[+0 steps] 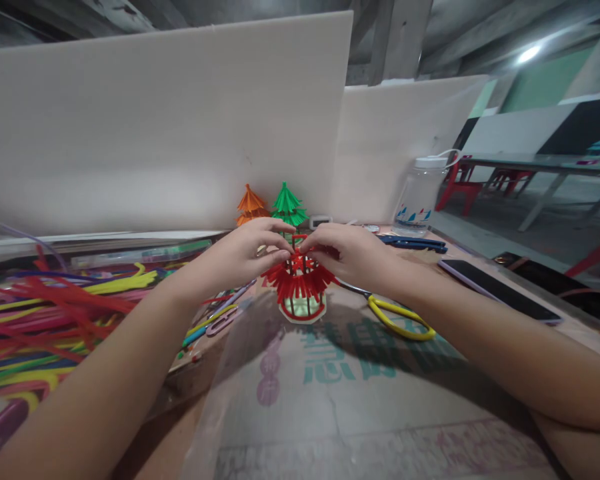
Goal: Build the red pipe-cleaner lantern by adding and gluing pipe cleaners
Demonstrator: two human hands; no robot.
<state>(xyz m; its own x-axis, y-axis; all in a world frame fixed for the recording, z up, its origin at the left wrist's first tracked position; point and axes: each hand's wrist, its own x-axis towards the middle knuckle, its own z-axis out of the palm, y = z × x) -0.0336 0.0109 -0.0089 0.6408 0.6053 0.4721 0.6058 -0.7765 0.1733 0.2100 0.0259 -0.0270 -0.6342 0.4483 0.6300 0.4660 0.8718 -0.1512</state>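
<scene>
In the head view, you're working both hands at the top of the red model (305, 285), which is standing upright on its pale base (303, 319), centred ahead of you on the plastic sheet (275, 433). Your left hand (247, 248) and right hand (355, 253) are touching its upper part from either side; fingers are bending inward, but overlap is hiding the contact, so can't tell if either grip is pinching or just steadying. Main risk: uneven pressure from the two sides could be bending the thin uprights or tipping the narrow base. The orange model (251, 200) and green model (285, 199) are standing close behind, so a forward slip could be knocking them. The yellow-handled scissors (373, 309) are lying by your right forearm; a sideways sweep could be catching them and jolting the red model.
</scene>
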